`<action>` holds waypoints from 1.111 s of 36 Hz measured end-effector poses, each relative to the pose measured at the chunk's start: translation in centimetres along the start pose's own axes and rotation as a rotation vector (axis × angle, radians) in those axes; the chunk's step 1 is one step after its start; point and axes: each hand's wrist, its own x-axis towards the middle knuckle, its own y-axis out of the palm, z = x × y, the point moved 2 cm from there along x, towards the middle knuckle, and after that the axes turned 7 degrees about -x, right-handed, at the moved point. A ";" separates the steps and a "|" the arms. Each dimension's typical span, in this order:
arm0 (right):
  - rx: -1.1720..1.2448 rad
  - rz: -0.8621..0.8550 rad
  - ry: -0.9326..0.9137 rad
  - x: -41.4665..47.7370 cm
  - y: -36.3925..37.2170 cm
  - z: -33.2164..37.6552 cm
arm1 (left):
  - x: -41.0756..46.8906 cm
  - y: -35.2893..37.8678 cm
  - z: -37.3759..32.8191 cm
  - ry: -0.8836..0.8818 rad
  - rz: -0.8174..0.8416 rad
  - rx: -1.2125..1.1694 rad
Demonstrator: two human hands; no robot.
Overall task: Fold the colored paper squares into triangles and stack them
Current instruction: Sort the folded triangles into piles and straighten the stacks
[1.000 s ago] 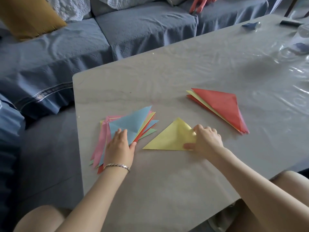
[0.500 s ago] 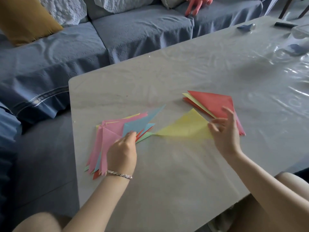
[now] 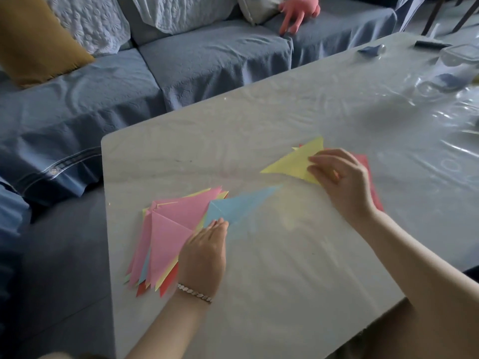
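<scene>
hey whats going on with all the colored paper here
A person is folding paper at a table. Their right hand pinches a folded yellow triangle over the red-topped stack of finished triangles. Their left hand holds a blue sheet by its corner, at the edge of the mixed pile of sheets, which has pink on top.
</scene>
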 end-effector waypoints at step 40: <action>-0.548 0.455 1.023 -2.8 -1.1 -9.7 | -0.2 0.6 -1.1 0.085 -0.028 -0.061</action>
